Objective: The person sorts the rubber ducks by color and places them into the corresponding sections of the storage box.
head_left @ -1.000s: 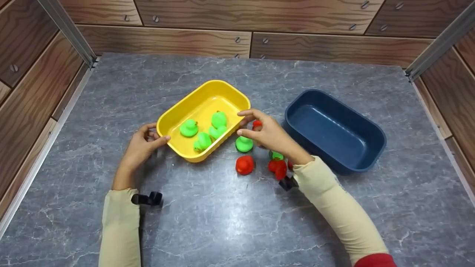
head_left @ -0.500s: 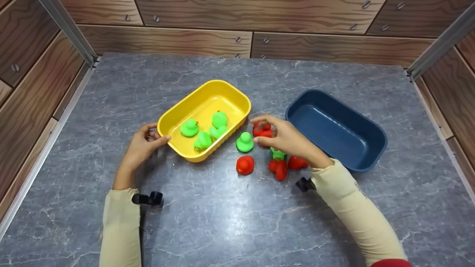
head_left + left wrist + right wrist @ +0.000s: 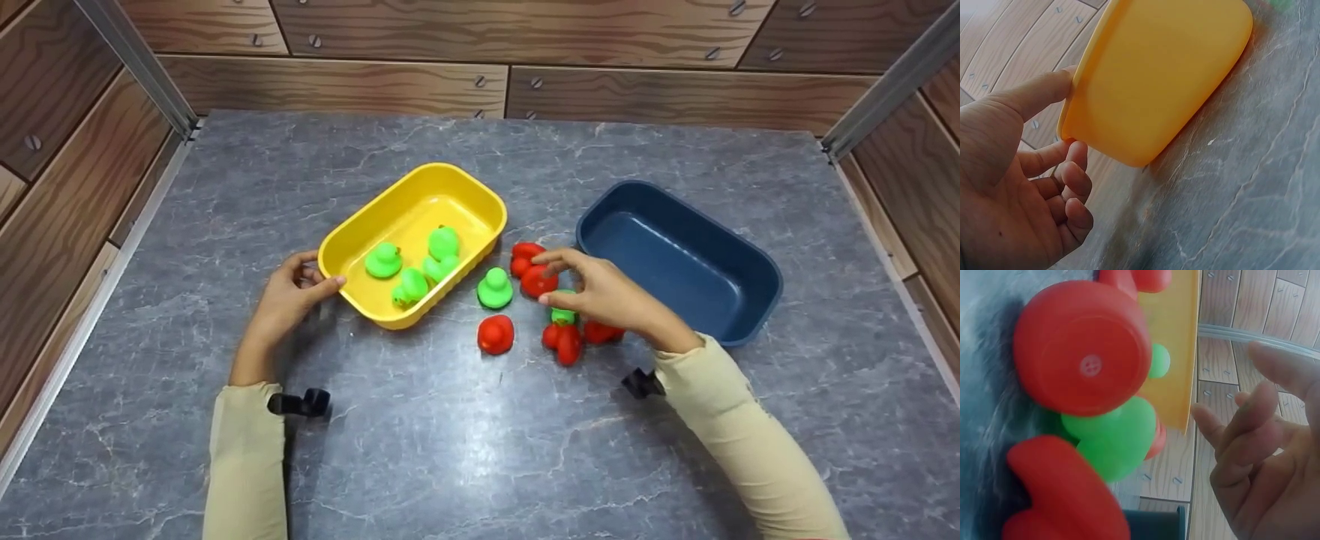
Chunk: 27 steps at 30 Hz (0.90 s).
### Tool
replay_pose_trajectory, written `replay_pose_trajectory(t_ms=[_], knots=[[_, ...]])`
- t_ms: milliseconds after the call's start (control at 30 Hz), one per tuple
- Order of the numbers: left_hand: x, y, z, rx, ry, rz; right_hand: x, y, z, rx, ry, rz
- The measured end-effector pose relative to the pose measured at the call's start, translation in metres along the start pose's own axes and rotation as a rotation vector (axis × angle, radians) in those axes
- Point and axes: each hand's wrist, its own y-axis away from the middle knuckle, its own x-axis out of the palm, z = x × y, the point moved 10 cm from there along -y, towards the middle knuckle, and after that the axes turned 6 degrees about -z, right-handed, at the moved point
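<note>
My left hand (image 3: 281, 304) pinches the near-left rim of a yellow bin (image 3: 379, 206), thumb on one side and a finger on the other, as the left wrist view shows. Inside that bin lie several green rubber ducks (image 3: 383, 260). My right hand (image 3: 604, 292) hovers over a loose pile of ducks with its thumb and fingers apart and nothing between them. Nearest its fingertips is a tipped red duck (image 3: 538, 281), its round base facing the wrist camera. Below that a green duck (image 3: 563, 309) is partly hidden by the hand.
An upright green duck (image 3: 495, 288) and a red duck (image 3: 496, 334) stand between the yellow bin and the pile. More red ducks (image 3: 568, 346) lie toward the front. A dark blue bin (image 3: 667, 259) stands right of the pile. Wood-patterned panels (image 3: 330, 84) border the grey marbled tabletop.
My right hand has left the yellow bin's right rim and moved right, over the red and green ducks. The left hand keeps its grip, and the yellow bin stays put.
</note>
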Motion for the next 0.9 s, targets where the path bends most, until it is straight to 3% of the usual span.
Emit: replay_pose_trajectory(t_ms=[167, 900], knots=[[0.001, 0.0, 0.0, 0.002, -0.01, 0.009, -0.003, 0.006, -0.011, 0.03, -0.005, 0.009], [0.001, 0.0, 0.001, 0.005, -0.013, 0.012, 0.002, 0.013, -0.037, 0.011, 0.087, 0.003]])
